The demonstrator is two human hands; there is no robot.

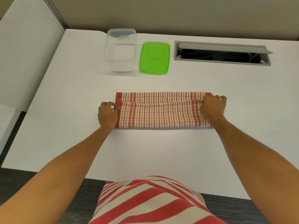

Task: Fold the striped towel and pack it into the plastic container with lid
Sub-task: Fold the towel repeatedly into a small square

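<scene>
Each hand's grip hides a towel (163, 110) corner. Both arms and the bench (161, 151) run off the edges. The recess (221, 56) interior is too dark to tell.

Broad white matte surface (161, 151), grey rectangular cable hatch (222, 53) set into its far right with flap tilted open, dark cables inside, white partition panel (29, 54) on the left, dark grey carpet floor (48, 191) below.

A white table (161, 151) carries a folded red-and-cream striped towel (161, 113) lying flat as a long band near its middle. Farther back, a clear plastic container (120, 49) stands open with its green lid (154, 57) flat just beside it, right of which a grey cable hatch (221, 53) is sunk into the tabletop.
</scene>
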